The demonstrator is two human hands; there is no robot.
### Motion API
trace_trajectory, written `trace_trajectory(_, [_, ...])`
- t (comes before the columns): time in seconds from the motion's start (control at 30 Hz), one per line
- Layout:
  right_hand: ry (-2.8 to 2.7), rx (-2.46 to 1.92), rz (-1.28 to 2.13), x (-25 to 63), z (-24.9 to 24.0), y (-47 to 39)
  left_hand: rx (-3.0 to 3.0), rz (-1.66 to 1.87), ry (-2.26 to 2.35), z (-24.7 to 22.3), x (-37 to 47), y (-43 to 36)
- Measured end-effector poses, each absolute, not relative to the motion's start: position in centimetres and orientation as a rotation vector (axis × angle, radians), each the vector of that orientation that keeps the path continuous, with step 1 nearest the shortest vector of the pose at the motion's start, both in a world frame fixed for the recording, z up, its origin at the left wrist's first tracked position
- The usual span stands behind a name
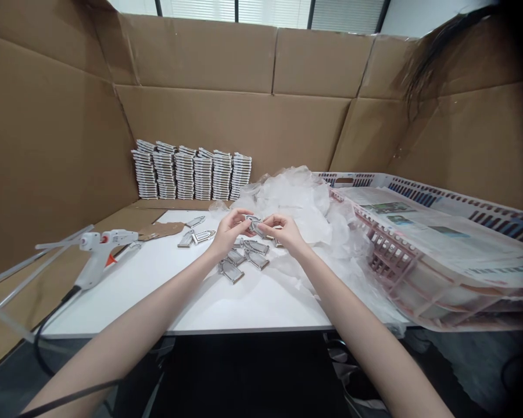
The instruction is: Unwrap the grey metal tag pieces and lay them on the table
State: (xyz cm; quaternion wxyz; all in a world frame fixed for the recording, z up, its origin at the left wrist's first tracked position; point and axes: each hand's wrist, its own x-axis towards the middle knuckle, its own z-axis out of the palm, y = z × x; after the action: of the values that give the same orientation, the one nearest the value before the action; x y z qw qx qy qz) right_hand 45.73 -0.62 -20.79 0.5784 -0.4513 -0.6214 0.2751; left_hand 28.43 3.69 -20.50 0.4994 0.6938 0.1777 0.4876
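Between my two hands, above the white table (135, 290), is a small silver metal frame (254, 225). The fingers of my left hand (232, 231) pinch it on one side. On the other side, the fingertips of my right hand (283, 229) close on its edge. Several similar metal frames (232, 270) lie loosely piled just below my hands. A few more metal frames (203, 236) rest to the left of my left hand. My fingers partly cover the held piece, so its details do not show.
Neat stacks of metal frames (185, 174) stand against the cardboard wall (226, 122). A white glue gun (96, 255) with a cable lies at left, near clear sticks (35, 270). Crumpled translucent wrapping (296, 197) heaps beside a plastic basket (392, 261) at right, which holds printed sheets (440, 232).
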Motion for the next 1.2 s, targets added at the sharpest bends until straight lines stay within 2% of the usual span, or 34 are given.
trace_trajectory(0.57, [-1.345,-1.085,0.732,45.37,-20.81,-0.68,1.713,1.183,0.41,-20.38,28.32,3.38])
trace_trajectory(0.97, [-1.291,-1.187,0.612,45.86,-21.42,-0.18,1.713,1.194,0.387,-20.29,28.28,3.33])
trace_trajectory(1.2, [-1.352,-1.182,0.704,45.31,-20.9,-0.91,1.701,1.189,0.4,-20.52,28.35,3.56])
